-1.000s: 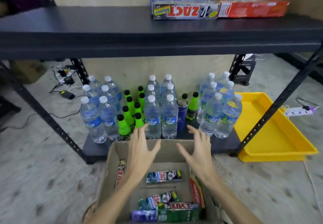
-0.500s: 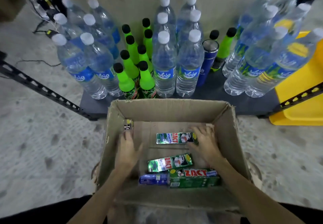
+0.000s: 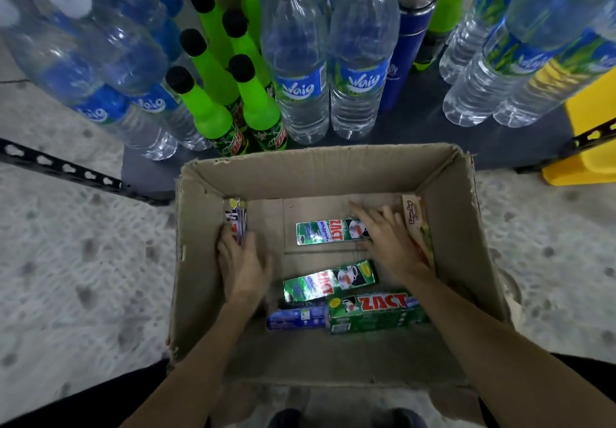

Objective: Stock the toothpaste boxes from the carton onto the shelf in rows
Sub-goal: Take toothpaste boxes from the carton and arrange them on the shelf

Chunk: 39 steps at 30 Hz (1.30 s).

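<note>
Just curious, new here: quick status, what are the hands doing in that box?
Left hand on box standing at carton left wall. Right hand on green Zact box. Neither lifted. Nothing in the way.

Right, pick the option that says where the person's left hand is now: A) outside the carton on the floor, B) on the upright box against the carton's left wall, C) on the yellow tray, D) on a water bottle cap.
B: the left hand is inside the carton, fingers at the toothpaste box standing against its left wall.
</note>
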Each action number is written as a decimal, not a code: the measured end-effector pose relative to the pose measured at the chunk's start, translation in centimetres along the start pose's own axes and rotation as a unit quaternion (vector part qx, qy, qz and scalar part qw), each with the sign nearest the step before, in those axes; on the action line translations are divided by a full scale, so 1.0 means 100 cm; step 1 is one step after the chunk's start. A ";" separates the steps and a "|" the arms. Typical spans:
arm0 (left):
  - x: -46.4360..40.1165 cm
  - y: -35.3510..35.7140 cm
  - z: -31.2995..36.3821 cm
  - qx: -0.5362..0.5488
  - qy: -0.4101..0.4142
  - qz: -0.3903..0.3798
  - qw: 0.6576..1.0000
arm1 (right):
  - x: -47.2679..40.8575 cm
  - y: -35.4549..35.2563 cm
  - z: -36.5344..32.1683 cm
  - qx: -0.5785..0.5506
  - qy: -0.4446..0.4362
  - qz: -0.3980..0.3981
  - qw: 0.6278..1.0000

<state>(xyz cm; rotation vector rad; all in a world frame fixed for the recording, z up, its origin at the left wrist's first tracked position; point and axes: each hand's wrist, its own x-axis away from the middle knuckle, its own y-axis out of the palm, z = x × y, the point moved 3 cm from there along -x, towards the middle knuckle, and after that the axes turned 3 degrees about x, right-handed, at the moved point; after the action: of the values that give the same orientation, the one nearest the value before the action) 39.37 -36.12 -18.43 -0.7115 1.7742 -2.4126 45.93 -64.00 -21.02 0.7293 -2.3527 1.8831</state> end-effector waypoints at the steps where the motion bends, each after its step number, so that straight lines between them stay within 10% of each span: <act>1: 0.002 0.001 -0.002 -0.004 0.010 0.007 1.000 | 0.001 0.000 0.001 -0.023 0.003 0.005 1.000; 23: 0.023 -0.002 0.017 0.091 0.146 0.020 0.985 | 0.037 -0.022 0.019 -0.304 0.103 0.080 0.944; 31: 0.001 0.012 -0.002 0.245 -0.026 -0.007 0.969 | 0.049 -0.020 0.018 -0.318 0.117 0.069 0.938; 39: -0.007 0.001 0.008 0.275 0.024 0.034 0.960 | 0.053 -0.033 0.016 -0.317 0.100 0.082 0.940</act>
<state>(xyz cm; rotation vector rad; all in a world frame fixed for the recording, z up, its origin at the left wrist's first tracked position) 40.32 -36.64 -18.62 -0.5146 1.0199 -2.6943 42.93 -67.79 -16.72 0.2676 -2.6946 1.0384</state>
